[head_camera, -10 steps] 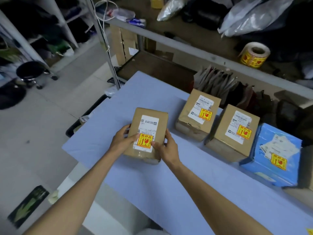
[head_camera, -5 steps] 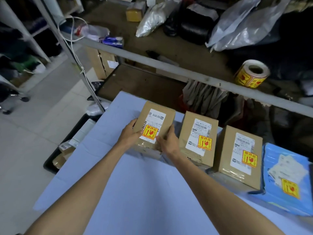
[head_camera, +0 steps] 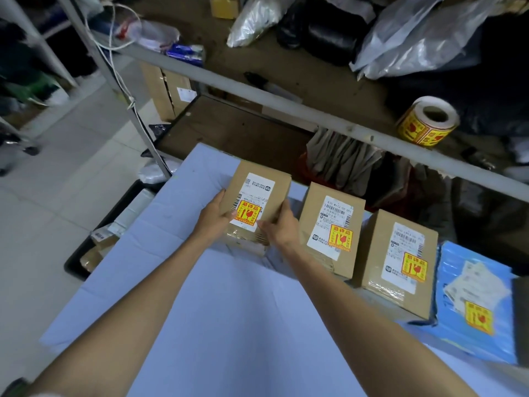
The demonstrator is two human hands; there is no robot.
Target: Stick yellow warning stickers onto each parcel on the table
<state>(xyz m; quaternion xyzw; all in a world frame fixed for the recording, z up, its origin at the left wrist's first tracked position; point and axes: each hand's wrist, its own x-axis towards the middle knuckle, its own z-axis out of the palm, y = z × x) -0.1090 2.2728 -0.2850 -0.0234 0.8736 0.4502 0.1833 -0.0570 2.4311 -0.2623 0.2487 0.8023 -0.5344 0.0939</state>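
The pale-blue table (head_camera: pixel 229 325) bears a row (all yellow-stickered): left box (head_camera: pixel 274 190), middle box (head_camera: pixel 317 207), right box (head_camera: pixel 378 247), blue parcel (head_camera: pixel 458 262).

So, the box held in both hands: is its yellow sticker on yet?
On: the yellow sticker sits on the white label of the held box, between the left hand and right hand.

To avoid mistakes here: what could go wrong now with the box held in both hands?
The small cardboard parcel, gripped by the left hand and right hand, sits near the far edge of the table; pushed further, it could slip off. Its yellow warning sticker lies on the shipping label beside the barcode, so scanning might suffer. The sticker roll lies on its side at the edge of the shelf and may roll down.
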